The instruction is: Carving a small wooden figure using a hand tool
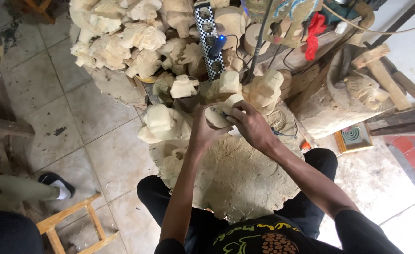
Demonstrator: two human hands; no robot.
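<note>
My left hand (201,132) grips a small pale wooden carving (217,115) from below and the left. My right hand (250,123) is closed around a slim white power tool (234,131) whose tip rests against the carving's top. Both hands hover over a large round wooden stump (238,181) coated in sawdust, which sits between my knees. A thin cord (285,135) trails from the tool to the right.
Several rough pale wood carvings (136,35) are piled beyond the stump, with a checkered power strip (209,37) among them. A big carved block (344,101) and planks stand at right. Another person's leg and black shoe (54,181) and a wooden stool (73,226) are at left.
</note>
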